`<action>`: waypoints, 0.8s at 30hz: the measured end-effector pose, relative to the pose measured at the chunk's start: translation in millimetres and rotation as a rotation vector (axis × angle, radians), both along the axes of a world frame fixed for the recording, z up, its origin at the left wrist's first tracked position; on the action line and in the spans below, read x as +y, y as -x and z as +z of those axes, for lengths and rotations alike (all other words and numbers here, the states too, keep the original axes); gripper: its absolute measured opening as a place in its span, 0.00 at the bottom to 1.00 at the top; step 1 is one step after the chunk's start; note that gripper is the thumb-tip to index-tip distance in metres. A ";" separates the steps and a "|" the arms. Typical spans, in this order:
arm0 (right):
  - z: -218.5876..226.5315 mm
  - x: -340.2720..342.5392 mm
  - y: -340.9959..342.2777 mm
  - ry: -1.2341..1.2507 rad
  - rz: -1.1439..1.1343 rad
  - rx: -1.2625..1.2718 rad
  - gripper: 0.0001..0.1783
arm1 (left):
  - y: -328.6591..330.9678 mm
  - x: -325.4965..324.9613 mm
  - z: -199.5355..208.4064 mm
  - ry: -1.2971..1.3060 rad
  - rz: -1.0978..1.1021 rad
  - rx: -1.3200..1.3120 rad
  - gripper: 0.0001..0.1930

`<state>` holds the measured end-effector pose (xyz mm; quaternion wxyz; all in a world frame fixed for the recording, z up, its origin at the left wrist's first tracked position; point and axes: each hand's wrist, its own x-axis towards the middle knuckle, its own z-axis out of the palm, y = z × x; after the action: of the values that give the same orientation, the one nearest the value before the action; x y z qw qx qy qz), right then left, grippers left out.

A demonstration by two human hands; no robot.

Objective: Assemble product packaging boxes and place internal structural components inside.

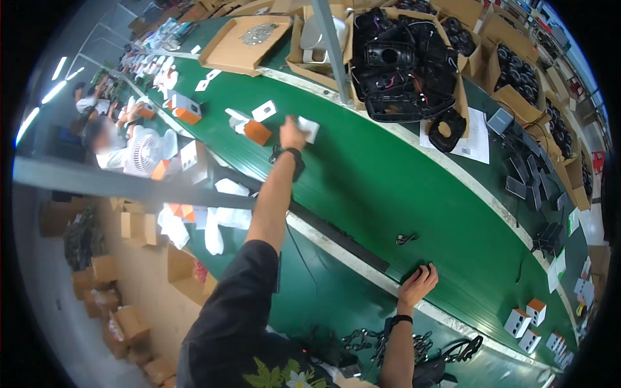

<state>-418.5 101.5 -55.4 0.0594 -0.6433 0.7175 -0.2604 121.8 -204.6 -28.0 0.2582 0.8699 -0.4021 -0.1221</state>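
My left arm reaches far across the green belt [375, 187]. The fingers of my left hand [293, 134] are closed at the edge of a small white card [309, 130]. Left of that hand lie an orange-and-white box [255, 131] with its flap up and another white card [264, 111] with a dark mark. My right hand [419, 284] is over the belt's near edge, fingers apart and holding nothing. Just beyond it rests a small coiled black cable [407, 239].
A carton of black plastic housings [407, 64] stands beyond the belt. Small white-and-orange boxes [517, 322] sit at the right end. Black cables [369, 343] lie near me. A grey metal bar [129, 184] crosses the left side. Someone sits behind a white fan [145, 152].
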 end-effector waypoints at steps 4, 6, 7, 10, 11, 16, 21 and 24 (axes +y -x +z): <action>-5.6 1.3 -9.4 -0.008 -0.036 -0.012 0.09 | -98.5 -57.3 13.8 -0.104 0.047 -0.274 0.44; -11.6 -1.1 -3.5 0.007 -0.038 0.071 0.09 | -127.8 -80.8 4.8 -0.243 0.009 -0.413 0.32; -7.8 8.5 4.6 0.010 -0.045 0.142 0.10 | -132.4 -87.8 -4.2 -0.324 -0.048 -0.464 0.29; -5.7 0.5 -12.9 -0.020 -0.049 0.073 0.13 | -209.0 -97.3 4.8 -0.478 0.112 -0.475 0.25; -8.4 -1.6 -19.9 -0.012 -0.030 0.041 0.14 | -239.0 -91.6 2.3 -0.474 0.178 -0.474 0.23; -3.8 5.5 3.2 -0.041 -0.040 0.153 0.12 | -179.5 -97.8 -25.5 -0.684 -0.162 -0.605 0.49; -11.4 0.3 -0.2 -0.036 -0.047 0.134 0.12 | -161.5 -85.4 10.7 -0.577 -0.481 -0.607 0.44; -4.1 0.2 -5.1 -0.009 -0.008 0.111 0.14 | -127.3 -75.1 4.3 -0.511 -0.700 -0.668 0.26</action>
<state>-413.3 101.7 -59.6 0.0215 -0.6534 0.7236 -0.2213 249.1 -279.7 -23.7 -0.1593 0.7104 -0.6854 -0.0116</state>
